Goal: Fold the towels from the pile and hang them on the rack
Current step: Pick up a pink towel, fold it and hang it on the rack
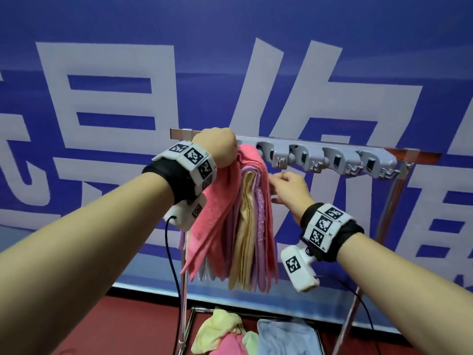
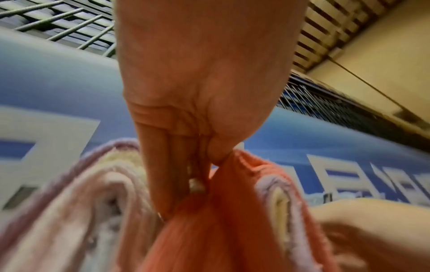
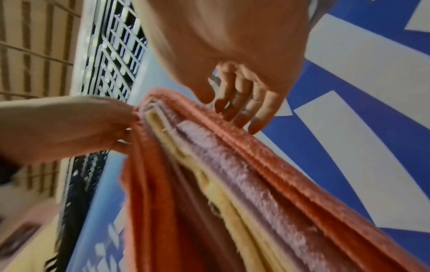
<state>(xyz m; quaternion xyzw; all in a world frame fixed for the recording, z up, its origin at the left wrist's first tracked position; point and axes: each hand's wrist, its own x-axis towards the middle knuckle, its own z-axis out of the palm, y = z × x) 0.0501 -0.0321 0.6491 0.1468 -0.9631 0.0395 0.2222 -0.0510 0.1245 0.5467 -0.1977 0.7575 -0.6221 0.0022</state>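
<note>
The left hand (image 1: 217,147) pinches the pink towel (image 1: 217,213) atop the rack (image 1: 332,156), while the right hand (image 1: 290,193), fingers loosely spread, touches its edge.

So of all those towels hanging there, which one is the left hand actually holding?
The coral-pink towel, the outermost one wrapped over the bundle. The left hand pinches its top fold; the yellow and lilac towels hang sandwiched inside it.
</note>
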